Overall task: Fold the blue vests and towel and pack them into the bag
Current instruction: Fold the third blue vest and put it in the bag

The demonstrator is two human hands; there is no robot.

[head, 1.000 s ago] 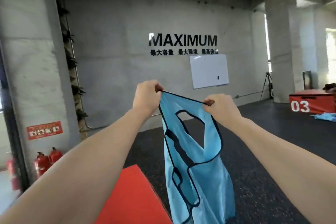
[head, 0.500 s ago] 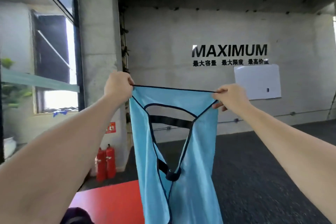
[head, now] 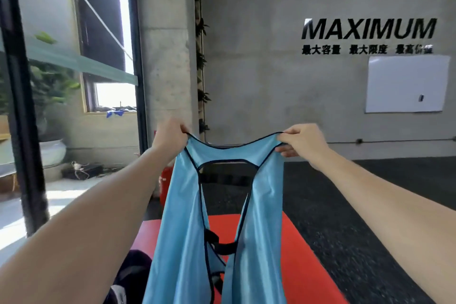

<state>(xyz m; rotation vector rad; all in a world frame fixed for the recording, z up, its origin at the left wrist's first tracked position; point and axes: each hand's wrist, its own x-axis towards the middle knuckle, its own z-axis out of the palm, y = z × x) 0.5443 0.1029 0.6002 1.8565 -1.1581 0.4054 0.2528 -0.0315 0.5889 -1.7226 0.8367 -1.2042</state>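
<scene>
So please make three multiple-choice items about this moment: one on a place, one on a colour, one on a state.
1. Where does the light blue mesh vest with dark trim hang?
A. above the flat red box top
B. on the whiteboard
C. inside a bag

2. What colour is the vest's edge trim?
A. white
B. dark
C. yellow

3. How is the vest held?
A. folded small in one hand
B. lying flat, untouched
C. spread open between the left hand and the right hand

Key: 1 A, the red surface shows below the hanging cloth; 2 B, a dark line borders every opening; 3 C, each hand pinches one upper corner.
</scene>
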